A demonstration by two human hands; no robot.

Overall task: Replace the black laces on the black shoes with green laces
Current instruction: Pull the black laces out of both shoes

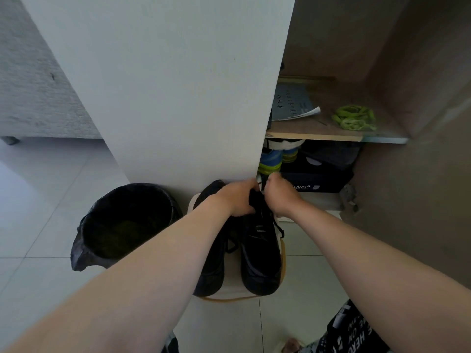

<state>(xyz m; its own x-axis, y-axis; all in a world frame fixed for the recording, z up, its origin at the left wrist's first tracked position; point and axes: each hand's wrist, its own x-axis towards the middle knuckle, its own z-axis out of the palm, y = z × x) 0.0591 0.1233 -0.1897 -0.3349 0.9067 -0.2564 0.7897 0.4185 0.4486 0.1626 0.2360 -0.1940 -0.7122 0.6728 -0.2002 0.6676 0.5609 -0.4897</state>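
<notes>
head view: the pair of black shoes sat at 6 o'clock of the frame's centre, toes towards the person, side by side on a low white stool, likely raised there to bring the eyelets within easy reach of both arms. the left hand was clamped over the collar and tongue of the shoe on the 3 o'clock side of the pair, fingers curled tight round the fabric, by the look of it to pin the shoe down against the pull. the right hand, just beside it at 3 o'clock, was closed into a narrow fist; a strand of black lace ran up towards it, so i judged it was pinching the lace to draw it out, though the fingertips themselves were hidden. a loose loop of that lace hung over the shoe's outer edge.

the green laces lay bundled on the wooden shelf at 2 o'clock from the hands, well apart from the shoes and untouched, probably parked there until the black ones were out. a booklet lay on the same shelf at 9 o'clock of the bundle. below the shelf stood a dark box and bright blue-and-green trainers. the white cupboard door stood open at 12 o'clock, and a bin with a black liner sat at 9 o'clock of the shoes, near enough to take discarded laces.
</notes>
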